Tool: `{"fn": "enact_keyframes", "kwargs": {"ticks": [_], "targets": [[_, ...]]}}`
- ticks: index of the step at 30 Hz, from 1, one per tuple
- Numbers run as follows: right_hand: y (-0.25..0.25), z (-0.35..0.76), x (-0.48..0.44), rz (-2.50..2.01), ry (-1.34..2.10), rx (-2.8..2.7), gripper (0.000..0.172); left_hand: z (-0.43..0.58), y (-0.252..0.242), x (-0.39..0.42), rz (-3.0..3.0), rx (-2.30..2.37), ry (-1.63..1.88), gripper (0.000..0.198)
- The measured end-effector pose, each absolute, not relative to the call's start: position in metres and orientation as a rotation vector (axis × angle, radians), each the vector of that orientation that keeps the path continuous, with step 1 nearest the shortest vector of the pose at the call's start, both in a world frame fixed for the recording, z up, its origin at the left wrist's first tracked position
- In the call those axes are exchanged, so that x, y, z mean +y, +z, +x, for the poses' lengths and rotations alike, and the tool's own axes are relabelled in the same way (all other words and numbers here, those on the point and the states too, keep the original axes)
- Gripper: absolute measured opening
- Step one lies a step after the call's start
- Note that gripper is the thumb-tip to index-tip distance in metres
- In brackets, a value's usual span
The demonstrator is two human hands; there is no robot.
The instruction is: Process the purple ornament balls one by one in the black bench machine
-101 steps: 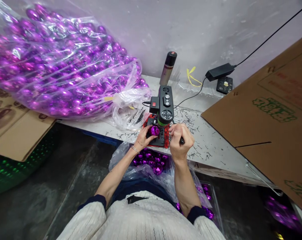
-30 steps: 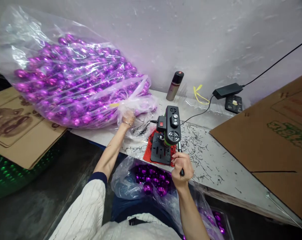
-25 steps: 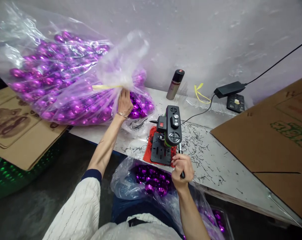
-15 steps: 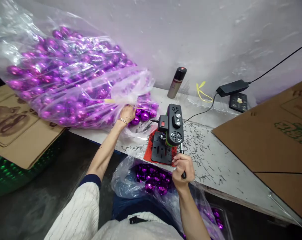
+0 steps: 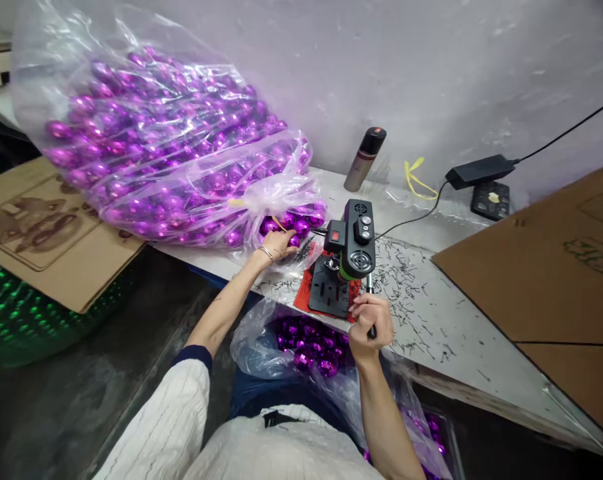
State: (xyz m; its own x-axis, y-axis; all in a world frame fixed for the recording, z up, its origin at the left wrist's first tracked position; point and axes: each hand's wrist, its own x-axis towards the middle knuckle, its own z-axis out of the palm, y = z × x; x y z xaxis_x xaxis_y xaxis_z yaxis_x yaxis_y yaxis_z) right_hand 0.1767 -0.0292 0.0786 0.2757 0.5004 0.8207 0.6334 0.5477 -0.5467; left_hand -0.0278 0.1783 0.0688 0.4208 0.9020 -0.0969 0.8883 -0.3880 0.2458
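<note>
A big clear plastic bag (image 5: pixel 146 127) full of shiny purple balls lies on the table at the left. My left hand (image 5: pixel 277 244) reaches into its open mouth, fingers curled around a purple ball (image 5: pixel 295 241) there. My right hand (image 5: pixel 370 323) is closed around the black lever handle (image 5: pixel 370 313) of a small black press machine (image 5: pixel 354 237). The machine stands on a black slotted base (image 5: pixel 330 294) over a red mat, with nothing on the base.
A second bag of purple balls (image 5: pixel 306 337) sits open in my lap below the table edge. A spray can (image 5: pixel 364 151), yellow ties, a power adapter (image 5: pixel 478 172) and cable lie by the wall. Cardboard (image 5: pixel 546 247) covers the right; small black shavings litter the table (image 5: pixel 431 313).
My left hand left the machine's base, lifted and shook the big bag's mouth, then went down into the opening among the balls. My right hand stayed on the lever.
</note>
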Motion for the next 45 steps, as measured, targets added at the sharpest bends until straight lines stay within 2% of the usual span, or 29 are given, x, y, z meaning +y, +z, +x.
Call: {"fn": "enact_keyframes", "kwargs": {"ticks": [4,11,21,27,30,36,40,45], "targets": [[0.082,0.177,-0.028,-1.053,-0.115,-1.386,0.025,-0.020,0.048,0.169,2.372,1.325,0.293,0.075],[0.085,0.177,-0.026,-1.040,-0.154,-1.405,0.027,-0.028,0.038,0.143,1.675,1.225,1.016,0.068],[0.093,0.177,-0.025,-1.039,-0.196,-1.421,0.028,-0.017,0.059,0.103,0.843,0.864,1.046,0.062],[0.123,0.181,-0.019,-1.077,-0.147,-1.388,0.029,0.008,0.052,0.081,0.644,0.801,1.069,0.041],[0.136,0.183,-0.016,-1.101,-0.128,-1.395,0.029,0.024,0.041,0.068,0.613,0.855,1.071,0.042],[0.142,0.183,-0.017,-1.109,-0.150,-1.426,0.029,0.043,0.023,0.051,0.876,0.872,1.157,0.063],[0.138,0.183,-0.018,-1.098,-0.175,-1.450,0.028,0.047,0.008,0.047,1.256,0.969,1.208,0.062],[0.138,0.183,-0.020,-1.097,-0.193,-1.479,0.029,0.045,-0.001,0.046,1.561,1.120,1.096,0.064]]}}
